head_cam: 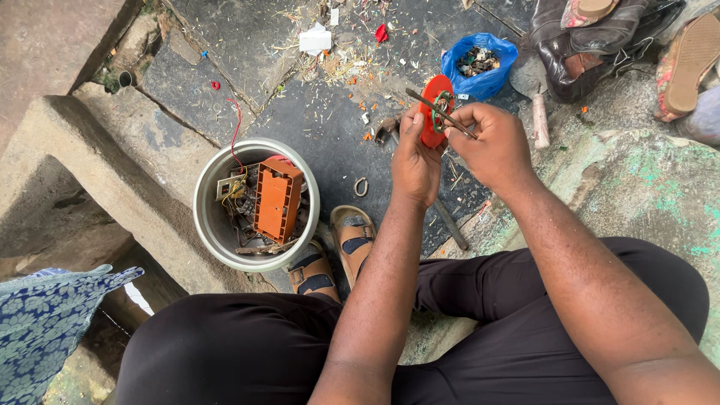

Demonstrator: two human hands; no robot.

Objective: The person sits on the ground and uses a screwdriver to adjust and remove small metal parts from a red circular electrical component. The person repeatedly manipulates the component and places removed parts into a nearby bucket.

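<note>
Red disc [433,120] with a green ring sits upright in my left hand [415,161], pinched above the dark stone floor [330,120]. My right hand [491,142] grips a thin rod [439,112] across it; I'd brace the disc firmly and lever gently.

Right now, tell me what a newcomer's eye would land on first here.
First the red disc at top centre, held in the left hand while the right hand works a thin tool across it. Next, the metal pot at left centre, holding an orange plastic block and wires. A blue bag of small parts lies beyond the hands.
</note>
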